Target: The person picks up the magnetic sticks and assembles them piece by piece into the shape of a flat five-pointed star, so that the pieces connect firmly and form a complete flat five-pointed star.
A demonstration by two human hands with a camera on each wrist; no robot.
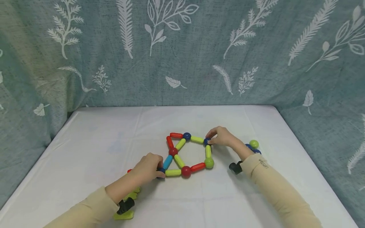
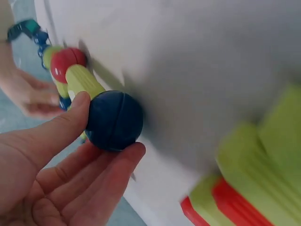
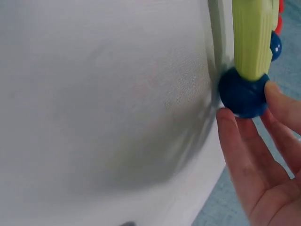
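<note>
A flat frame of rods and balls lies on the white table. My left hand (image 1: 146,167) pinches the dark blue ball (image 2: 115,120) at its near left corner, thumb on one side and fingertips on the other. At the far right corner, my right hand (image 1: 223,136) pinches another dark blue ball (image 3: 242,94), which joins lime-green rods. Between them are a red ball (image 1: 186,171), a second red ball (image 1: 173,152), a green ball (image 1: 209,163) and a third blue ball (image 1: 186,136). A light-blue rod (image 1: 167,162) and a red rod (image 1: 198,167) are among the sides.
Loose green rods (image 1: 124,215) lie beside the left forearm, with red ones (image 2: 237,202) among them. Beyond the right wrist sit a loose green ball (image 1: 254,144) and blue balls (image 1: 257,151). A leaf-patterned curtain (image 1: 182,63) hangs behind the table (image 1: 228,202).
</note>
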